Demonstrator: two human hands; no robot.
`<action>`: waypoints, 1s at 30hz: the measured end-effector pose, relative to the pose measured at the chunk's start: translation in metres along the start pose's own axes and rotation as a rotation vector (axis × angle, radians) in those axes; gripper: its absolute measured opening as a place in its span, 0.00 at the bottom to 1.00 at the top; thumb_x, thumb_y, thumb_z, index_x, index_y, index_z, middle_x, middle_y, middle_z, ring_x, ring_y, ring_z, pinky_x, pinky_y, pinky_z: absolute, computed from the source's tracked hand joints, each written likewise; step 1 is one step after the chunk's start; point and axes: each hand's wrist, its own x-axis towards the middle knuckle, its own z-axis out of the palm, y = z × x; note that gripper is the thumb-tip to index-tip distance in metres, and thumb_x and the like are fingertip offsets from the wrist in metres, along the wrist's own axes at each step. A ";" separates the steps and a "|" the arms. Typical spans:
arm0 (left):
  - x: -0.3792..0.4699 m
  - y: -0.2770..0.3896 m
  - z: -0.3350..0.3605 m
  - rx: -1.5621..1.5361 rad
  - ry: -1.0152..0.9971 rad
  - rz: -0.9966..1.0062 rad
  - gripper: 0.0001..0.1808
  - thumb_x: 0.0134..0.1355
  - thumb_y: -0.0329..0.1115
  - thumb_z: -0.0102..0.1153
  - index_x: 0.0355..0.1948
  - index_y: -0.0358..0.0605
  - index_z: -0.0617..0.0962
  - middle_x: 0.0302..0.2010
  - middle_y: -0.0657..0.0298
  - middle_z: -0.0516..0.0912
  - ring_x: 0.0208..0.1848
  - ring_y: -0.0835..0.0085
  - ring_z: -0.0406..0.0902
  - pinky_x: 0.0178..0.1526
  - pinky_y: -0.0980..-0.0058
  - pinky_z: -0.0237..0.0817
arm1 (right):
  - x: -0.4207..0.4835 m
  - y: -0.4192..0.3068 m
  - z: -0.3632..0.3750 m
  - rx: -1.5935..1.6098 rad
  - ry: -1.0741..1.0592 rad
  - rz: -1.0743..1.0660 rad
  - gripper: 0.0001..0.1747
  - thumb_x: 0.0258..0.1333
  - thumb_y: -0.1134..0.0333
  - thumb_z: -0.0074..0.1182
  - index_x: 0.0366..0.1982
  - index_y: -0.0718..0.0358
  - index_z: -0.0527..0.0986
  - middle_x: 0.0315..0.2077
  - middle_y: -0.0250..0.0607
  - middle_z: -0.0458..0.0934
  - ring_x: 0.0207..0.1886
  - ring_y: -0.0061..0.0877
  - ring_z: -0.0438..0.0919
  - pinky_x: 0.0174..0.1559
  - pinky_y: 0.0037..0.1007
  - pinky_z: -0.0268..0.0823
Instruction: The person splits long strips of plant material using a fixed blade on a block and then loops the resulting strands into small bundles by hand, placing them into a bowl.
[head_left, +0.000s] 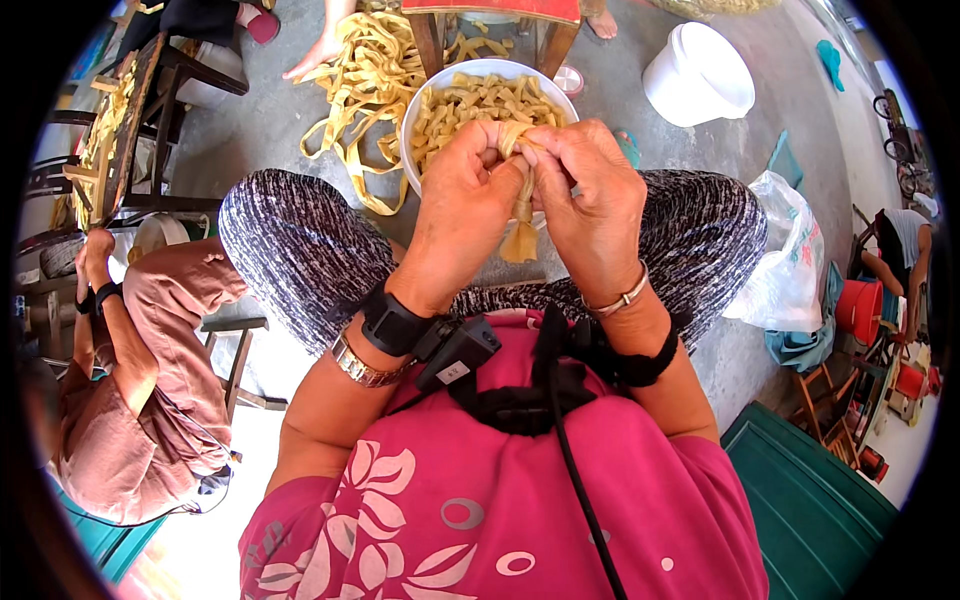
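Observation:
Between my two hands is a flat yellow strip that looks like bean-curd skin. Its upper part is looped around, and one flared end hangs below. My left hand pinches the loop between thumb and fingers. Thumb and fingertips of my right hand hold the strip beside the loop, close against my left fingers. Just beyond my hands, a white bowl holds many knotted yellow pieces. Part of the bowl is hidden behind my hands. A heap of long loose strips lies on the floor left of it.
A red-topped stool stands behind the bowl. A white bucket is at far right, with a plastic bag by my right knee. To my left, another person sits at a wooden table holding more strips.

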 end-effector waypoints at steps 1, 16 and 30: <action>0.000 0.003 0.000 0.028 -0.002 0.014 0.09 0.63 0.25 0.48 0.44 0.38 0.74 0.35 0.67 0.79 0.33 0.85 0.75 0.34 0.85 0.67 | 0.000 -0.001 0.001 -0.028 0.005 -0.007 0.08 0.49 0.81 0.55 0.35 0.67 0.77 0.25 0.39 0.73 0.23 0.24 0.75 0.27 0.23 0.68; -0.005 0.006 -0.008 0.047 -0.050 0.018 0.03 0.60 0.21 0.48 0.35 0.36 0.71 0.29 0.62 0.79 0.27 0.80 0.77 0.30 0.83 0.71 | -0.003 -0.005 0.000 0.796 -0.055 0.518 0.08 0.52 0.79 0.57 0.36 0.66 0.74 0.25 0.33 0.76 0.23 0.15 0.75 0.27 0.18 0.70; -0.017 0.017 -0.002 0.262 -0.075 0.146 0.14 0.57 0.17 0.48 0.42 0.40 0.64 0.33 0.58 0.78 0.30 0.75 0.77 0.32 0.78 0.68 | -0.005 0.007 0.001 0.695 -0.169 0.517 0.04 0.55 0.77 0.52 0.32 0.64 0.70 0.26 0.29 0.74 0.26 0.12 0.72 0.26 0.17 0.66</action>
